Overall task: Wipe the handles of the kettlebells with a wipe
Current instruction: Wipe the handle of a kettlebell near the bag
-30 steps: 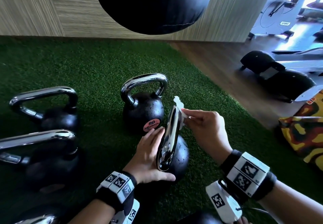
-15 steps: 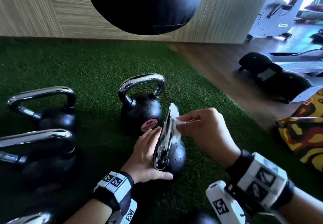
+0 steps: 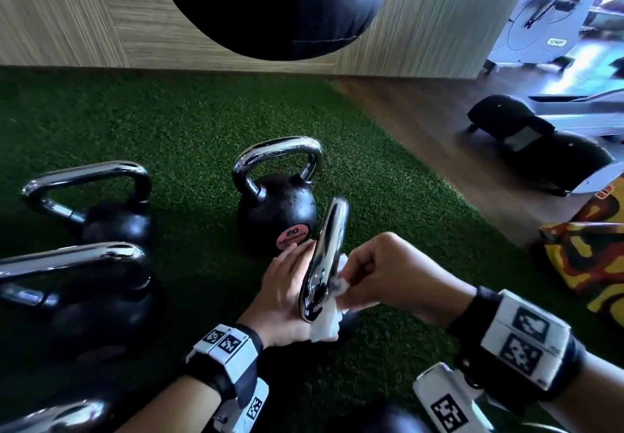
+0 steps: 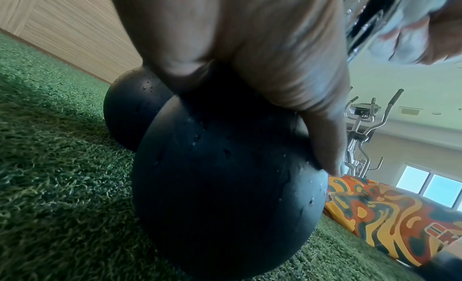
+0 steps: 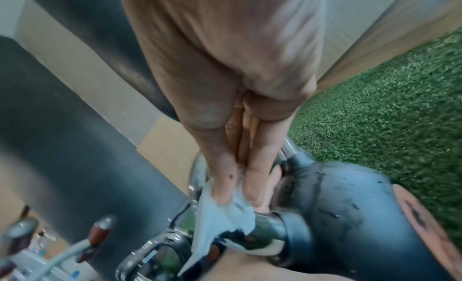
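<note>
Pinching crumpled white wipe (image 3: 327, 321) with right hand (image 3: 388, 275), pressed against near end of chrome handle (image 3: 326, 260) on tilted kettlebell (image 4: 225, 196). Left hand (image 3: 287, 294) flat, fingers straight, bracing handle's left side. On green turf (image 3: 189, 149) near right edge, just beside second kettlebell (image 3: 277, 209).

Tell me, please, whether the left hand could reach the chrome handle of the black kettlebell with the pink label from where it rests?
Probably yes: the left hand lies beside that kettlebell's chrome handle, with only green turf between, though it steadies another kettlebell.
</note>
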The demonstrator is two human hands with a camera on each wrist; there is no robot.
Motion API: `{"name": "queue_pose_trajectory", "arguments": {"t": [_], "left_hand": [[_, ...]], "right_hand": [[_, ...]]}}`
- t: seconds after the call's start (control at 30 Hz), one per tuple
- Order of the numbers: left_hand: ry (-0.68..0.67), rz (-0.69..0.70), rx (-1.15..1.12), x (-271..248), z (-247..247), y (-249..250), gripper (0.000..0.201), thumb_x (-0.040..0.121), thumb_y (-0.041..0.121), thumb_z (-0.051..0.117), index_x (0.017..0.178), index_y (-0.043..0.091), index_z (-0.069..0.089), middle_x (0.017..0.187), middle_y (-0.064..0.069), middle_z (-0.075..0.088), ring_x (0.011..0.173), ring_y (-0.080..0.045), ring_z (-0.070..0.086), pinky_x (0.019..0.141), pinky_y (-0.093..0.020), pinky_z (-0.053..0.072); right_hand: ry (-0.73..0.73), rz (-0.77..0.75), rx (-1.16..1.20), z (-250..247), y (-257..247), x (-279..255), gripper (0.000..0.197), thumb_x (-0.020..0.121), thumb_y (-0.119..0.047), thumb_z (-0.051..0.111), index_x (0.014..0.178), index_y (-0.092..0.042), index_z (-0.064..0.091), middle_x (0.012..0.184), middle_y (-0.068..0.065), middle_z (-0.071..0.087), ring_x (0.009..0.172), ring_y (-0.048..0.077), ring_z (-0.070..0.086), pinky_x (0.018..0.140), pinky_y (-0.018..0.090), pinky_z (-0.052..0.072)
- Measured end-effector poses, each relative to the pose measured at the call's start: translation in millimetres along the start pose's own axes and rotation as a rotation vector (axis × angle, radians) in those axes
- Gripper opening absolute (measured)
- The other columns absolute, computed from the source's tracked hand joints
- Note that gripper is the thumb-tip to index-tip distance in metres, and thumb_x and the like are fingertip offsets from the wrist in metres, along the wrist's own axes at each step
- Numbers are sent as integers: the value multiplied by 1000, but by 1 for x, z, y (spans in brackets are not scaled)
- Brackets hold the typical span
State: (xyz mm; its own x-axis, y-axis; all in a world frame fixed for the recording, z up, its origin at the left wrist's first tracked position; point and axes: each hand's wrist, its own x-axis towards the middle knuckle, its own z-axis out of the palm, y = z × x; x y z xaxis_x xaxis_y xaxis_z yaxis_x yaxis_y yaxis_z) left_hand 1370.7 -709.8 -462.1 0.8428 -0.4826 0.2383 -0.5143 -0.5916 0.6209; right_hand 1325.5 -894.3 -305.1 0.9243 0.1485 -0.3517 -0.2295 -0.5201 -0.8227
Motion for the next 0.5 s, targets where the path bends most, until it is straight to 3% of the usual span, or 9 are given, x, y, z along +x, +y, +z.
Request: {"name": "queue_pose_trajectory", "arguments": {"t": [0.07, 0.13, 0.23, 0.3, 0.37, 0.43, 0.5], "left_hand": [[-15, -59, -105, 1, 1, 0, 133, 50, 68, 89, 158, 24, 26, 161, 16, 22, 153, -5, 19, 127, -36, 22], [-31, -57, -198, 1, 0, 0, 126, 54, 60, 88, 158, 27, 25, 162, 8, 29, 152, -15, 28, 125, -45, 28], [33, -21, -145, -2, 0, 2, 127, 54, 59, 90, 158, 23, 26, 161, 6, 29, 153, -13, 24, 126, -44, 25], [73, 1, -125, -1, 1, 3, 128, 53, 63, 87, 158, 18, 29, 161, 3, 34, 152, -19, 29, 125, -46, 27], [111, 18, -148, 0, 5, -2, 132, 49, 55, 92, 158, 24, 25, 159, 10, 32, 149, -21, 35, 124, -47, 30], [101, 26, -137, 2, 6, -4, 136, 45, 52, 96, 157, 25, 24, 156, 15, 30, 149, -19, 35, 125, -44, 29], [44, 15, -89, 5, 5, -5, 138, 41, 66, 94, 157, 19, 33, 159, 8, 34, 150, -15, 32, 124, -41, 30]], "right_hand": [[12, 0, -100, 7, 4, 5, 20, 62, -1, 91, 68, -13, 77, 71, 8, 75, 66, 15, 65, 78, 47, 62], [-3, 8, -167, 7, 2, 9, 21, 61, 0, 91, 68, -14, 76, 70, 4, 75, 65, 15, 66, 76, 47, 63], [-71, 24, -148, 4, 0, 11, 26, 60, 6, 91, 64, -14, 75, 68, 5, 74, 64, 16, 70, 70, 37, 64], [-41, 23, -232, 8, 1, 13, 25, 58, 2, 93, 64, -13, 74, 61, -4, 72, 57, 4, 66, 59, 24, 57], [21, -20, -405, 14, 3, 18, 23, 59, -6, 92, 63, -13, 70, 54, -9, 65, 47, -8, 54, 49, 13, 45], [75, -65, -479, 19, 6, 21, 31, 63, -7, 87, 54, -16, 59, 48, -11, 57, 41, -9, 47, 44, 9, 37], [82, -101, -464, 21, 12, 21, 43, 68, -4, 85, 47, -22, 52, 42, -17, 55, 41, -13, 47, 44, 7, 36]]}}
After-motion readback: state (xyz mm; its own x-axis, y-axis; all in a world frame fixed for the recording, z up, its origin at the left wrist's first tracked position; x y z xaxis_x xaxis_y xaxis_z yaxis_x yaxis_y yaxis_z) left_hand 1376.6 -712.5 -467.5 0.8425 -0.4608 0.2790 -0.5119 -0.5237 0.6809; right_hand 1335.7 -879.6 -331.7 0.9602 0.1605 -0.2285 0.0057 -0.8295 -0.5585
